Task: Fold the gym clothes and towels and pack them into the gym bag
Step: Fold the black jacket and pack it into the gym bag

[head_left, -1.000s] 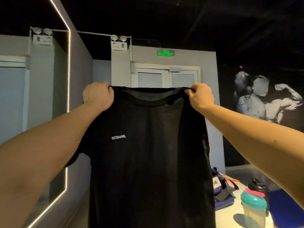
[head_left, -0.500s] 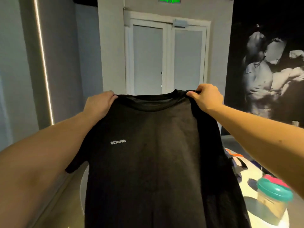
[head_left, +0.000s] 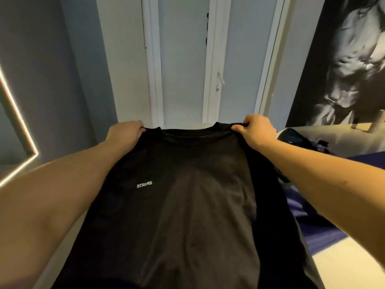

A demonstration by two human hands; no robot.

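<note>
The black T-shirt fills the middle of the view, held up in the air by its shoulders and hanging spread out. Behind it stands a white double door, with a black-and-white wall picture to the right. Low on the right, a dark blue cloth lies beside a pale tabletop. The left hand has its grip curled over one shoulder of the shirt. The right hand pinches the other shoulder between thumb and fingers. Small white lettering shows mirrored on the chest.
</note>
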